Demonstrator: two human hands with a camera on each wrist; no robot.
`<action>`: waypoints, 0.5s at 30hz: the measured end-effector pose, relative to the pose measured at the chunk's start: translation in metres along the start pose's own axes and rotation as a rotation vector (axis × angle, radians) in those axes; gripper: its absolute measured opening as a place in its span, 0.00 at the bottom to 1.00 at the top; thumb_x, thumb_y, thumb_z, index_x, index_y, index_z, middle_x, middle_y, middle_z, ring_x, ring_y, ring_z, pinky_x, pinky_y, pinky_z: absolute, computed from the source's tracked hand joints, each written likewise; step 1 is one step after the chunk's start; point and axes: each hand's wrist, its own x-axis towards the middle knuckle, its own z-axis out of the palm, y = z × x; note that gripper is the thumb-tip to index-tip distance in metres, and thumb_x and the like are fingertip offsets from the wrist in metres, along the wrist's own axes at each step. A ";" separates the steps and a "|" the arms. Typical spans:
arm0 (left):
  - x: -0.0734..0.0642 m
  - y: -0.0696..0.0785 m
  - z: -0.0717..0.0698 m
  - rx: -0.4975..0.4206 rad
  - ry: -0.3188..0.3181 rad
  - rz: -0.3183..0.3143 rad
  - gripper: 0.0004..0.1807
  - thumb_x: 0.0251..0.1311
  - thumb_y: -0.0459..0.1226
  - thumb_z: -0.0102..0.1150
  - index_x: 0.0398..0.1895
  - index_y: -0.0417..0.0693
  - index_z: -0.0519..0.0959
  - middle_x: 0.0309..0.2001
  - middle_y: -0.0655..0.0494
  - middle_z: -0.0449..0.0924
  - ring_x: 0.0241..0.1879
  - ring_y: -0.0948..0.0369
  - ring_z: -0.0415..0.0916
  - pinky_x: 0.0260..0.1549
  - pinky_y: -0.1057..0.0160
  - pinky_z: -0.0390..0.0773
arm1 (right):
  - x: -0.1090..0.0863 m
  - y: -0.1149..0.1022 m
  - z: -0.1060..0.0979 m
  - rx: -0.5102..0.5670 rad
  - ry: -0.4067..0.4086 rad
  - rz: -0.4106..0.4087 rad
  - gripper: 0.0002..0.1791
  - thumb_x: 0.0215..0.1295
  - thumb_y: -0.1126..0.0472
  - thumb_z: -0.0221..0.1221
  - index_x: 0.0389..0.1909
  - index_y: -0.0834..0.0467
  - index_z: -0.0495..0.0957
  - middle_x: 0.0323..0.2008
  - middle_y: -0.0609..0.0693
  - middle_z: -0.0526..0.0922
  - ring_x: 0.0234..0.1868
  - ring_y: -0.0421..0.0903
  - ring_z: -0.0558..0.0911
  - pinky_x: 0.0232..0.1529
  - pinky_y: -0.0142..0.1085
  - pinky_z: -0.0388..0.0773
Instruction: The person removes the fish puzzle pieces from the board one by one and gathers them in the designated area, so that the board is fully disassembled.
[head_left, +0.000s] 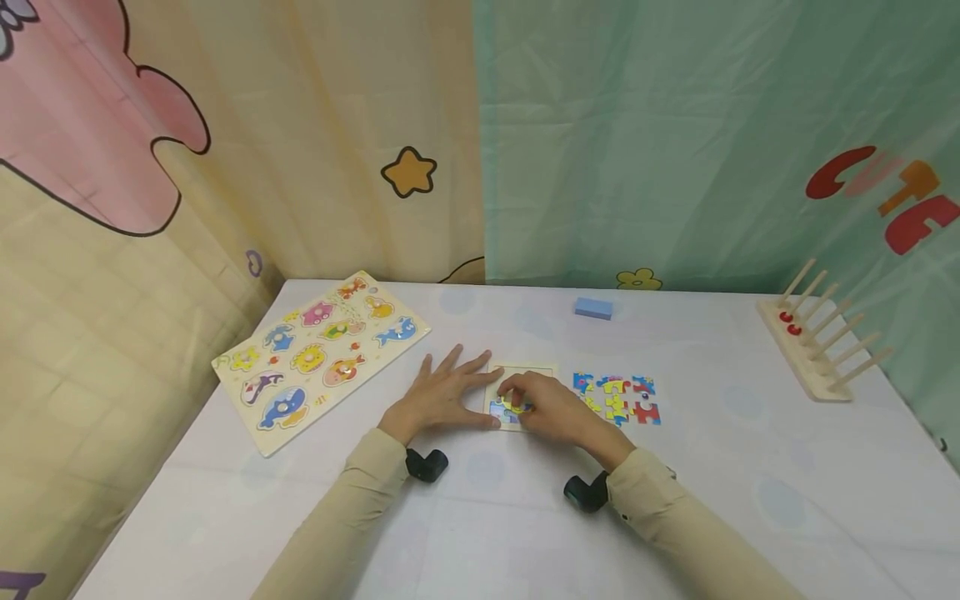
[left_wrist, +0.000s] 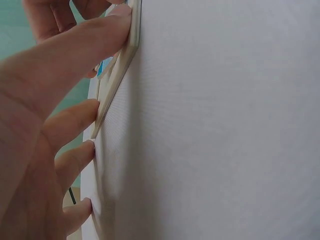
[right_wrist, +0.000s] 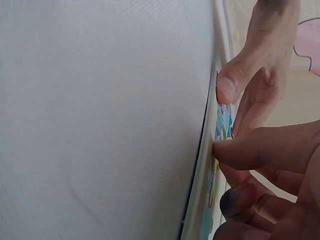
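Note:
A small wooden puzzle tray (head_left: 522,368) lies flat on the table, with blue and yellow jigsaw pieces (head_left: 504,412) in its lower part. My left hand (head_left: 444,398) is spread at its left side, thumb on the near corner and a fingertip on the edge in the left wrist view. Over the tray, my right hand (head_left: 551,408) has curled fingers and pinches a yellow puzzle piece (head_left: 517,406), mostly hidden beneath them. In the right wrist view, the right thumb (right_wrist: 240,152) reaches the tray's near edge. Loose jigsaw pieces (head_left: 617,406) lie in rows just right of the tray.
A large peg puzzle board (head_left: 300,400) with sea animals lies at the left. At the back is a blue block (head_left: 593,308). A wooden peg rack (head_left: 813,358) with red beads stands at the right edge. Curtains (head_left: 637,150) hang behind the table.

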 end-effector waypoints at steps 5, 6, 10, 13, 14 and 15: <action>0.000 0.001 -0.002 -0.005 0.002 0.004 0.46 0.49 0.68 0.63 0.73 0.70 0.63 0.78 0.65 0.46 0.77 0.47 0.32 0.67 0.31 0.32 | -0.001 -0.004 -0.001 0.042 0.049 0.035 0.16 0.59 0.68 0.65 0.49 0.55 0.80 0.34 0.45 0.79 0.35 0.45 0.75 0.38 0.37 0.74; 0.000 0.001 -0.002 -0.008 0.002 0.004 0.47 0.49 0.68 0.63 0.73 0.70 0.63 0.78 0.65 0.46 0.77 0.47 0.32 0.67 0.31 0.32 | -0.001 -0.004 -0.001 0.061 0.062 0.037 0.15 0.60 0.66 0.66 0.48 0.55 0.80 0.34 0.45 0.80 0.34 0.44 0.75 0.36 0.36 0.75; 0.000 0.001 -0.002 -0.005 0.006 -0.004 0.47 0.48 0.69 0.63 0.73 0.71 0.63 0.78 0.65 0.47 0.77 0.47 0.32 0.67 0.31 0.32 | 0.000 -0.005 0.001 0.132 0.107 0.017 0.10 0.60 0.65 0.66 0.41 0.52 0.81 0.35 0.44 0.83 0.32 0.40 0.78 0.34 0.34 0.76; 0.000 0.001 -0.001 -0.002 0.012 -0.007 0.47 0.48 0.69 0.63 0.73 0.71 0.64 0.78 0.65 0.48 0.77 0.48 0.33 0.67 0.31 0.33 | 0.001 -0.004 0.002 0.196 0.111 0.016 0.09 0.59 0.67 0.67 0.37 0.52 0.81 0.34 0.46 0.85 0.32 0.39 0.81 0.31 0.33 0.77; 0.000 0.001 -0.001 0.000 0.011 -0.008 0.47 0.48 0.69 0.63 0.73 0.71 0.64 0.78 0.66 0.48 0.77 0.48 0.33 0.67 0.31 0.34 | 0.001 -0.004 0.003 0.220 0.107 0.027 0.09 0.59 0.68 0.67 0.37 0.52 0.81 0.33 0.47 0.86 0.30 0.40 0.81 0.29 0.33 0.78; 0.000 0.001 0.000 -0.002 0.011 -0.010 0.46 0.48 0.69 0.63 0.73 0.71 0.64 0.77 0.66 0.48 0.77 0.48 0.33 0.67 0.31 0.34 | 0.001 -0.004 0.003 0.244 0.103 0.039 0.09 0.58 0.69 0.67 0.36 0.53 0.81 0.33 0.48 0.86 0.29 0.41 0.82 0.28 0.34 0.78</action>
